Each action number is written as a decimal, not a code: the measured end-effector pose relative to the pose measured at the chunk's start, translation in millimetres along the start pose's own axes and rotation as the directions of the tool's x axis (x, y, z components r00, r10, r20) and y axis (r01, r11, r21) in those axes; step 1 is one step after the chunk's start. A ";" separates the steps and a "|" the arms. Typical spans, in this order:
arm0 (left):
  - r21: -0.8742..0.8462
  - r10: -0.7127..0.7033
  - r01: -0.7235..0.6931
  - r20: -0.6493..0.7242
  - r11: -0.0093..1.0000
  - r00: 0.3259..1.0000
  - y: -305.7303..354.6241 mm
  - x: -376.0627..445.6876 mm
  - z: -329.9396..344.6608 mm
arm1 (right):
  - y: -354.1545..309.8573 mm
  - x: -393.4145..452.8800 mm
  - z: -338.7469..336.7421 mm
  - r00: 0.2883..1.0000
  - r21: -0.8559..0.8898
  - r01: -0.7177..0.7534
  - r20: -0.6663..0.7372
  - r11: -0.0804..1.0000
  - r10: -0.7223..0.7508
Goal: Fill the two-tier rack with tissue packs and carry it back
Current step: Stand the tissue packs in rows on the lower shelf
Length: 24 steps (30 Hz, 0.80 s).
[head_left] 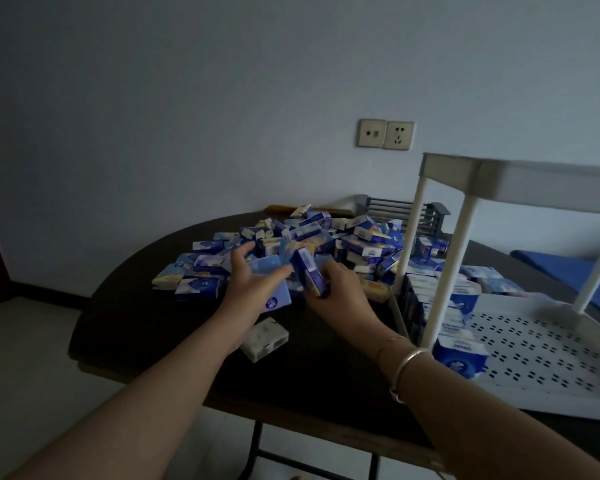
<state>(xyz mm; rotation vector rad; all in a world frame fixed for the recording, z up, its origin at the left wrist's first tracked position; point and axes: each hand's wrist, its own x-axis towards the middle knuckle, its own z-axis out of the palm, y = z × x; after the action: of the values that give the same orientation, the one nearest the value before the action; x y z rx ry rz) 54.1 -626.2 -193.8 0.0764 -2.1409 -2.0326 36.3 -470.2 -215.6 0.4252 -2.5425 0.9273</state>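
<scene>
Both forearms reach across the dark bench [146, 327]. Curled around an upright blue tissue pack [309, 273], the right hand [340, 292] grips it, a bangle on its wrist. Just beside those fingers, the left hand [253, 285] hovers with fingers spread over a flat light-blue pack [274, 289]. Beyond both hands lies a loose heap of blue-and-white packs [326, 240]. Right of the fingers stands the white two-tier rack [520, 341], packs lined along its lower tier's near-left edge.

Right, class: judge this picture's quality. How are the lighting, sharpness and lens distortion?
Head view: dim, bluish light; the dark table swallows detail; the white rack stands out brightest; left hand slightly motion-blurred; wide-angle lens tilts the rack's posts.
</scene>
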 end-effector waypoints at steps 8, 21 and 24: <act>-0.336 -0.042 0.119 0.228 0.934 0.973 49.2 -47.4 23.5 | -52.2 -31.9 -75.7 0.966 0.143 0.250 0.036 0.958 -0.257; -0.302 -0.087 0.259 0.482 0.918 0.872 73.8 -142.5 97.4 | -30.7 -142.1 -195.4 0.953 0.658 -0.278 0.098 0.699 0.286; -0.222 -0.095 0.237 0.509 0.946 0.856 68.3 -156.8 124.6 | -14.9 -156.1 -220.2 0.932 0.636 -0.276 -0.006 0.721 0.362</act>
<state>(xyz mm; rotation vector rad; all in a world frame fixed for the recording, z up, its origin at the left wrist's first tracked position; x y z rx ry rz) 192.8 -473.5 -147.1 -0.3475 -2.1372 -2.6763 236.5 -312.4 -125.7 0.0823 -2.1561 1.8899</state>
